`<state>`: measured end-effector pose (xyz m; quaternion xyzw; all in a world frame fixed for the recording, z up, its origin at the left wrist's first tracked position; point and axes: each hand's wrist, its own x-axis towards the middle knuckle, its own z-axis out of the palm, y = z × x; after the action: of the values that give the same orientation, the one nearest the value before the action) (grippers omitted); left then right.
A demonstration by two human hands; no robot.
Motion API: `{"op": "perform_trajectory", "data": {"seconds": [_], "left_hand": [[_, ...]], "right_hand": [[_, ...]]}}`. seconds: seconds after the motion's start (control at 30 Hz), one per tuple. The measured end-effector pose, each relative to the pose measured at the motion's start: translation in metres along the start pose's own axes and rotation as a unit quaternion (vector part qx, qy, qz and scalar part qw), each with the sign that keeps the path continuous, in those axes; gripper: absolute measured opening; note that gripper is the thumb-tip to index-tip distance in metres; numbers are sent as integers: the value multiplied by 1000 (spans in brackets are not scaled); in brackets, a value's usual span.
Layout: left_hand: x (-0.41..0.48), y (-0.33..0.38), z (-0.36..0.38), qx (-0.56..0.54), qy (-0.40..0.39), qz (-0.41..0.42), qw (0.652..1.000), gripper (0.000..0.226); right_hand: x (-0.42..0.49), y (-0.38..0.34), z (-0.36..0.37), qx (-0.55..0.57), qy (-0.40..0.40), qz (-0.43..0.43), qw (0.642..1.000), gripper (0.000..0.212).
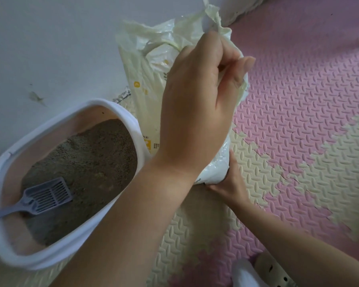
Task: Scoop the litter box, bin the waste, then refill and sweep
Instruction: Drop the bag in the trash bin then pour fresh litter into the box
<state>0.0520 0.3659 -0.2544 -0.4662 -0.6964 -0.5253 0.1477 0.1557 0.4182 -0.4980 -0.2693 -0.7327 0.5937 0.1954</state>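
The litter box [131, 129] sits at the left on the floor mat [298, 141] with the scoop [44, 195] lying in its litter [91, 162]; the litter bag [149, 83] stands just right of it, by the far wall [50, 38]

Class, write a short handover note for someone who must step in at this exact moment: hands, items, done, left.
Left hand: closed on the crumpled top of the litter bag.
Right hand: gripping the bag's bottom corner.
The bag stands on the foam mat, beside the litter box.
The scoop lies in the box on the litter.
Done: cannot tell whether scooping is finished.
Left: pour in fresh litter, sweep.
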Motion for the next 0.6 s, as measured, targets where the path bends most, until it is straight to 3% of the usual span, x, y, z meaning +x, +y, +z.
{"op": "perform_trajectory", "data": {"seconds": [0.17,0.33,0.5,0.6], "left_hand": [[14,6,-10,0,28,29,999,15],[26,4,-28,13,65,42,997,11],[30,3,-46,18,102,32,994,12],[33,1,-58,13,123,21,992,11]], "right_hand": [[4,-27,-10,-21,-18,11,1000,78],[17,-55,-20,-67,-49,4,997,77],[19,-62,-25,-180,-56,18,982,101],[16,-70,-28,-206,-44,5,978,105]]}}
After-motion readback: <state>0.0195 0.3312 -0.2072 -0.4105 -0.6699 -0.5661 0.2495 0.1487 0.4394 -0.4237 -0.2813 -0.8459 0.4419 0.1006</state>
